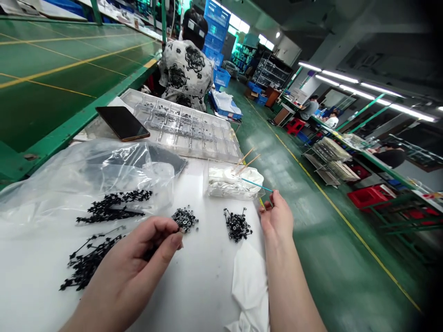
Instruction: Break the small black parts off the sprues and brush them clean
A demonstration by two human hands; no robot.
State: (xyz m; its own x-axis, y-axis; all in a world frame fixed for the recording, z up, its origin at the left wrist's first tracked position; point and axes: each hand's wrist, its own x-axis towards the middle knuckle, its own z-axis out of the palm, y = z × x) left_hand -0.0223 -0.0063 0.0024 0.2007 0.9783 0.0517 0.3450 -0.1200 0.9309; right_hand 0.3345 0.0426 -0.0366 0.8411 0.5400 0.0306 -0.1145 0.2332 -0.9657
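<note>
Left hand (131,272) at black parts (184,219); right hand (277,216) — blue stick (256,184)

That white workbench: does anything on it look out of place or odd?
A dark smartphone stands out: it lies beside the clear compartmented plastic tray, a personal item among work parts. A crumpled white cloth also lies bunched near the right hand, which holds a thin blue stick.

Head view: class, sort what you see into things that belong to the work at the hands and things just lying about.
Belonging to the work:
left hand
right hand
thin blue stick
piles of black ring parts
black parts on runners
compartmented clear tray

Probably just lying about:
smartphone
plastic bag
white cloth
</note>
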